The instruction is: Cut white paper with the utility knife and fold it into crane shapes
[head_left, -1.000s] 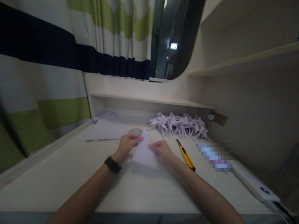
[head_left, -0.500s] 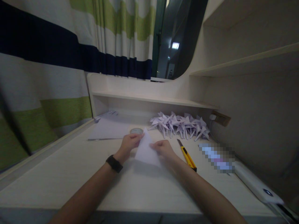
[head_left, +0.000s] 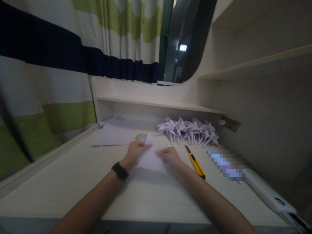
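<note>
Both hands work a folded sheet of pale paper (head_left: pixel 151 159) near the middle of the bench (head_left: pixel 73 182). The left hand (head_left: pixel 135 153), with a black band (head_left: pixel 120 171) on its wrist, pinches the paper's left edge close to the upper point; the right hand (head_left: pixel 168 156) pinches the right edge opposite it. The paper forms a triangle with its tip pointing toward the back edge of the bench, and its lower part lies on or just above the surface (which of the two I cannot tell).

Just behind the paper's tip sits a round roll of tape (head_left: pixel 141 137), partly hidden by the left hand. Toward the back left corner lies a stack of flat paper sheets (head_left: pixel 114 135). Along the back edge, under the low shelf (head_left: pixel 156 103), a heap of folded paper cranes (head_left: pixel 188 130) is piled together. A yellow utility knife (head_left: pixel 195 162) lies just beside the right hand, on its right, its blade end toward the cranes. Near the right edge of the bench lies a long white power strip (head_left: pixel 268 193).
</note>
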The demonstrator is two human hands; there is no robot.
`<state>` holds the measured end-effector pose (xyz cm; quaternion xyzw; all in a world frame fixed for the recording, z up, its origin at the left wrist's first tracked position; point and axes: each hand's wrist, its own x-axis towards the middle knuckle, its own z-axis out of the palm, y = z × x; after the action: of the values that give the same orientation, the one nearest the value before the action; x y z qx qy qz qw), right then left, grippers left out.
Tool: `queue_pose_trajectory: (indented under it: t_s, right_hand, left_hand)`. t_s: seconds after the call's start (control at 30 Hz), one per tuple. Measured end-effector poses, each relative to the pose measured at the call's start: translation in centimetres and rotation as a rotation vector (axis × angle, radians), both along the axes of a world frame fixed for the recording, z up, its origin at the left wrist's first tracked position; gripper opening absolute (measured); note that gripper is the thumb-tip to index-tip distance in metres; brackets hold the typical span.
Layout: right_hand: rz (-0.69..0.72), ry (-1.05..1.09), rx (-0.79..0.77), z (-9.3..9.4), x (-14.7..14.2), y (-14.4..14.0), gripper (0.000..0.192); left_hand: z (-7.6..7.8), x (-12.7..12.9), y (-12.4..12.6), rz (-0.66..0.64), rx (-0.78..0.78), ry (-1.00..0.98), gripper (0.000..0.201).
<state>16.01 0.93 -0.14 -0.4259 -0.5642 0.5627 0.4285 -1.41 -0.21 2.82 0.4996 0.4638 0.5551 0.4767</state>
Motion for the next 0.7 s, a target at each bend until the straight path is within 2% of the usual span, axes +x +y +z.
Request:
queue_pose_trajectory:
  t_s: [0.17,0.33,0.53,0.7]
  right_hand:
    - [0.088,-0.063,-0.079,-0.21,0.15,0.33,0.038]
    - [0.025,-0.073,-0.028,-0.44,0.1,0.51,0.037]
    - [-0.032,-0.061,0.008,-0.16,0.18,0.48,0.038]
    - [0.023,-0.078,-0.011,0.52,0.29,0.11,0.04]
  left_hand:
    - [-0.25,-0.22,0.35,0.034,0.017,0.08,0.028]
    - [-0.21,-0.21,0.4,0.027,0.004,0.087,0.03]
    - [-0.34,-0.52,0.25,-0.178,-0.022,0.089,0.032]
    - [-0.37,-0.6,0.3,-0.103,-0.011,0.098,0.028]
